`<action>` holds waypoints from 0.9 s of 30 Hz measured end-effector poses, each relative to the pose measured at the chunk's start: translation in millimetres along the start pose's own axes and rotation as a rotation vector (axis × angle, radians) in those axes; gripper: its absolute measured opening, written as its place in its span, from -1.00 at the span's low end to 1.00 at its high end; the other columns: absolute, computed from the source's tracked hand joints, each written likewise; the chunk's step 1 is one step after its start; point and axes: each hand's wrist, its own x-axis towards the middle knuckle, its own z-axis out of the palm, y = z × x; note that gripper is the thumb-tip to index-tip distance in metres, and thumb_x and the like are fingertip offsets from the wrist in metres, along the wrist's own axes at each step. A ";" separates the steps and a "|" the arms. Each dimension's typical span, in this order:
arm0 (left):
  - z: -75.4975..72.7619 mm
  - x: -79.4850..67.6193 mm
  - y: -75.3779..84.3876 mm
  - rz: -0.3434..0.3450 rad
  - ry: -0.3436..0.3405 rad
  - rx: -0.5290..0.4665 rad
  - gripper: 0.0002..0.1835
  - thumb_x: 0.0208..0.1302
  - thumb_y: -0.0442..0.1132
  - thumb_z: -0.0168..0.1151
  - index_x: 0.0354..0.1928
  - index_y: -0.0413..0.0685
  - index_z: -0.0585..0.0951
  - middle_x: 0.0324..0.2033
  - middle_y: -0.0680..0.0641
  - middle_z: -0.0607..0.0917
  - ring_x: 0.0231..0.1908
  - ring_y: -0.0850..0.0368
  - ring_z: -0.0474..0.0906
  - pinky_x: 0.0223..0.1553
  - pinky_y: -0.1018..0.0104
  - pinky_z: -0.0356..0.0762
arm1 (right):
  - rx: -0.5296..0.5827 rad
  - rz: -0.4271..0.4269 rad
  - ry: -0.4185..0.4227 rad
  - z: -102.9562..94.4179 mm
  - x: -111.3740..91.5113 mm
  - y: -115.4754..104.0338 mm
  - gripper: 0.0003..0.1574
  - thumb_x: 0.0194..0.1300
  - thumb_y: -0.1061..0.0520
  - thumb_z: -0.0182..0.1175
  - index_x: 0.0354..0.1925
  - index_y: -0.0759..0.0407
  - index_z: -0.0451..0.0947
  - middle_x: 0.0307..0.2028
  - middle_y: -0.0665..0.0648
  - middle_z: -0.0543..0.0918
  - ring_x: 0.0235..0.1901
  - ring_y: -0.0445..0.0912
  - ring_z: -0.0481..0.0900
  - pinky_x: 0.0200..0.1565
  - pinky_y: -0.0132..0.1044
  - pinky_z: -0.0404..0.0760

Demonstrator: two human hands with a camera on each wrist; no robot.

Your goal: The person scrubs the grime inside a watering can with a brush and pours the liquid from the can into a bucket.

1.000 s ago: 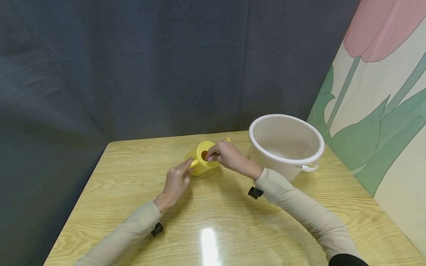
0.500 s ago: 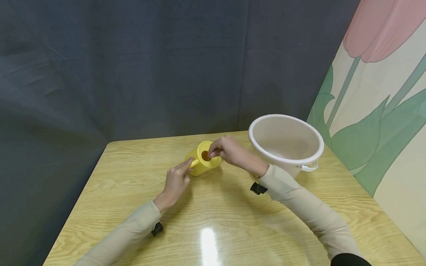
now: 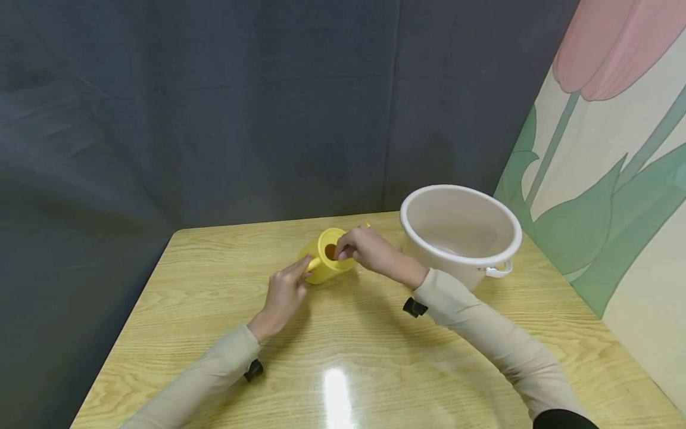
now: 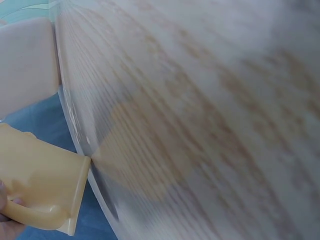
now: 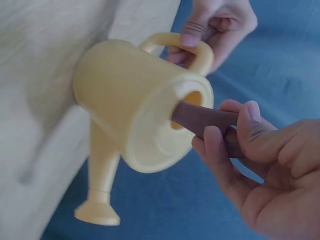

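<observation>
A yellow watering can (image 3: 323,276) is on the wooden table, tilted, with the handle side of its base raised in the left wrist view. My left hand (image 3: 283,297) grips its loop handle (image 5: 204,56). Over the top opening, my right hand (image 3: 370,250) pinches a dark brown handle (image 5: 205,120) with a hole near its end. The far end of that brown tool is hidden inside the can, so I cannot tell its kind. The can's spout (image 5: 103,167) shows in the right wrist view.
A large whitish bucket (image 3: 461,259) with a white side handle (image 3: 499,271) stands to the right of the can, close to my right forearm. A dark curtain (image 3: 278,113) hangs behind the table (image 3: 225,286). A tulip-painted wall (image 3: 595,238) borders the right side.
My right hand rises slightly up and to the right, then comes back down toward the can's opening. The left hand and the watering can stay nearly still.
</observation>
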 end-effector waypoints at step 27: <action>-2.4 -1.2 0.2 0.019 -0.004 0.008 -0.54 0.04 -0.75 0.27 0.06 -0.54 0.56 -0.03 -0.42 0.64 -0.13 -0.20 0.70 -0.19 0.21 0.70 | -0.095 -0.016 0.026 3.0 -0.9 -7.7 -0.77 0.22 0.54 0.21 -0.35 0.31 0.70 -0.35 0.15 0.74 -0.32 -0.05 0.67 -0.25 -0.31 0.68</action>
